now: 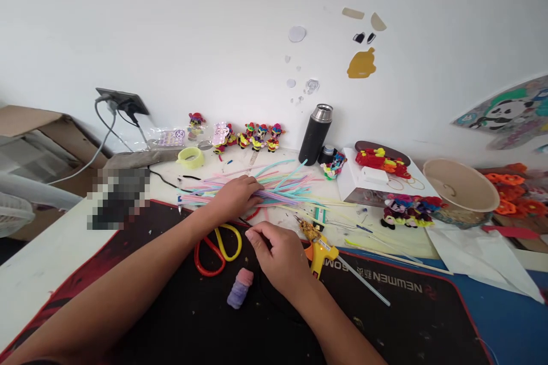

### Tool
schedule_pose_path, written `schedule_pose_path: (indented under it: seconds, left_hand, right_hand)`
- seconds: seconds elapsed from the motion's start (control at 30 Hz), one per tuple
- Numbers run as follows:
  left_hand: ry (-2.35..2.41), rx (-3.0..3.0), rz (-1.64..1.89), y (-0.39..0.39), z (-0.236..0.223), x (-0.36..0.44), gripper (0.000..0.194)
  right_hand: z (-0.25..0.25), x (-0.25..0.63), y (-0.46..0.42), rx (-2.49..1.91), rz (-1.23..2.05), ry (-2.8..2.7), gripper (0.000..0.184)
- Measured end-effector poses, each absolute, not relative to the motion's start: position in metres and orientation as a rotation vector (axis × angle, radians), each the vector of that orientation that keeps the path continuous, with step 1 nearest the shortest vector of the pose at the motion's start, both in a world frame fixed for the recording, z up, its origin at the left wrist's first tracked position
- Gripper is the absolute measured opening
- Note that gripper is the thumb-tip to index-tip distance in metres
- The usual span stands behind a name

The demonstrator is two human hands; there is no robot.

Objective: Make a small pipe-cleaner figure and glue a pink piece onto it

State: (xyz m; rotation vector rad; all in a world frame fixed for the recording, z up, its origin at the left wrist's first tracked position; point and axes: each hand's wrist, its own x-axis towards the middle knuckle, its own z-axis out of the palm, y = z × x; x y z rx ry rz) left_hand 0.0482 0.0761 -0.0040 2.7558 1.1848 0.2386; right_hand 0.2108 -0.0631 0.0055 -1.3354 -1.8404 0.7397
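My left hand [234, 197] reaches forward and rests on a spread pile of pastel pipe cleaners [282, 188], its fingers curled down into them. My right hand [280, 256] lies on the black mat [385, 319] with thumb and forefinger pinched together near a thin strand; what they pinch is too small to name. A small pink and purple fuzzy piece [240, 288] lies on the mat just left of that hand. Red and yellow scissors [216, 248] lie between my forearms. A yellow glue gun [320, 251] sits to the right of my right hand.
Small colourful figures [257, 136] line the wall beside a black flask [314, 134]. A tape roll [190, 157], a white box with red craft pieces [379, 162], a paper bowl [460, 188], more figures [406, 208] and white paper [479, 256] surround the work area.
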Motion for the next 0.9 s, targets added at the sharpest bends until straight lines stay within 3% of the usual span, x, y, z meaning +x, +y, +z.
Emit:
schedule_pose_path:
  seconds: [0.53, 0.9]
  left_hand:
    - [1.375, 2.814, 0.315, 0.095, 0.026, 0.047, 0.049]
    - [1.218, 2.857, 0.202, 0.074, -0.009, 0.062, 0.033]
  right_hand:
    - [0.007, 0.206, -0.066, -1.392, 0.685, -1.977, 0.019]
    - [0.007, 0.204, -0.065, -1.408, 0.587, -2.15, 0.021]
